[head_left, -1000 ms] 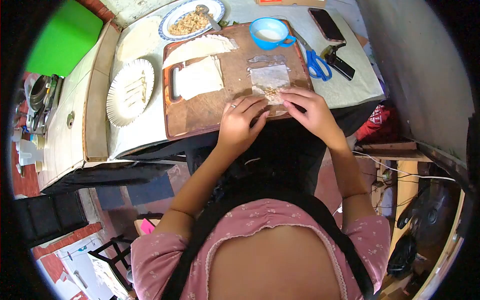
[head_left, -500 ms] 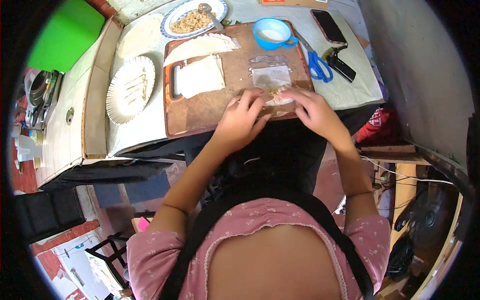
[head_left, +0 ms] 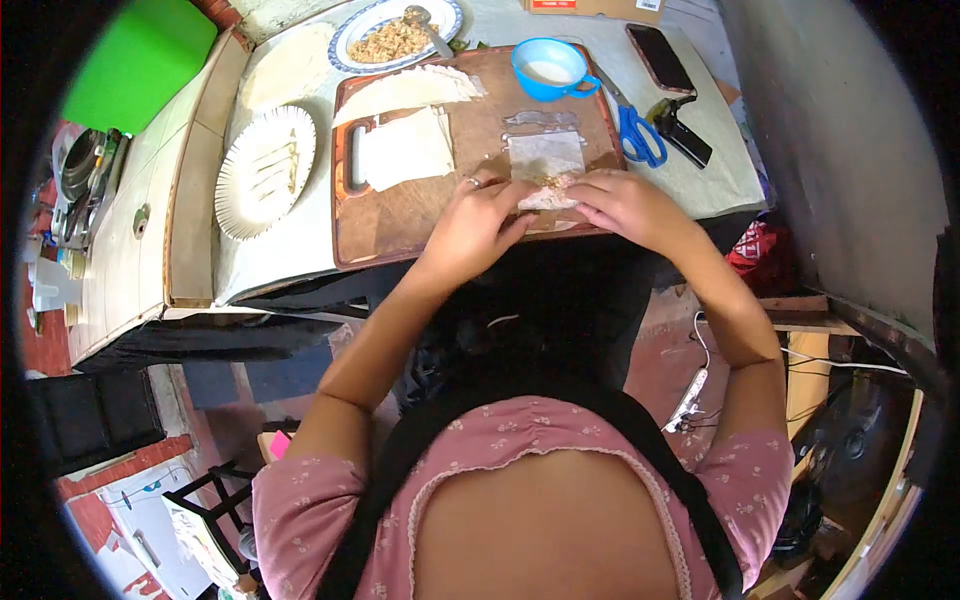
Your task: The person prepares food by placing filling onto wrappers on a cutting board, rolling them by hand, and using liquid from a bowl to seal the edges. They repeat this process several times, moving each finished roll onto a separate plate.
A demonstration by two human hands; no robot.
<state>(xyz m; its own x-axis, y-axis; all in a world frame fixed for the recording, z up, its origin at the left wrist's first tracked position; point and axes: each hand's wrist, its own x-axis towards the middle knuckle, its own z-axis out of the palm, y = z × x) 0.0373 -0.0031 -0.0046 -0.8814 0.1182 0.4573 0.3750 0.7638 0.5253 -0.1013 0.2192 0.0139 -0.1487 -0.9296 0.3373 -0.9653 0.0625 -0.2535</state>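
A thin spring roll wrapper [head_left: 546,153] lies on the brown cutting board [head_left: 400,225], with crumbly filling [head_left: 550,183] across its near part. My left hand [head_left: 478,218] grips the left side of the wrapper's near end, thumb and fingers closed at the filling. From the other side, my right hand [head_left: 635,210] has its fingers curled on the wrapper's right near edge. To the left on the board are a stack of square wrappers [head_left: 408,150] and some cut wrapper trimmings [head_left: 410,92]. A blue cup [head_left: 549,85] with whitish liquid stands at the board's far right.
A white paper plate [head_left: 235,190] with several thin rolls sits left of the board. Behind it is a blue-rimmed plate [head_left: 345,50] of filling with a spoon [head_left: 430,30]. Blue-handled scissors [head_left: 640,135], a phone [head_left: 660,58] and a black phone holder [head_left: 685,135] lie at right.
Both hands have closed in on the filling, and the wrapper's near end now looks drawn up against it. My right elbow has swung outward; the view has shifted slightly.
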